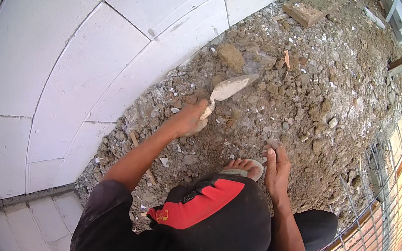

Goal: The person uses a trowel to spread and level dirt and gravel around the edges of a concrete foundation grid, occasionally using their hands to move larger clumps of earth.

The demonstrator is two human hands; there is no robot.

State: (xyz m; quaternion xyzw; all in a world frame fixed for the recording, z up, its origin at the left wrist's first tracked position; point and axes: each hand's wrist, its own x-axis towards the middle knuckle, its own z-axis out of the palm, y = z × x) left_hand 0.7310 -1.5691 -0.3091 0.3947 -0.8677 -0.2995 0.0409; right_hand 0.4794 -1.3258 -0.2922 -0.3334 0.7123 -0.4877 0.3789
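Black-and-red cap (218, 217) sits nearest; the left hand (189, 118) wraps fingers round a pointed trowel (233, 87) over lumpy, unlevelled soil (314, 138) beside a laid block wall (85, 60); whether the right hand's (276, 171) bent fingers pinch anything, I cannot tell.

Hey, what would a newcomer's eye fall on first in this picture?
Probably the black cap with its bright red panel, at the lower middle. Next, the pale-bladed trowel gripped in the person's left hand, farther up, with grey-brown rubble around it. Then the white block wall, bending across the upper left.
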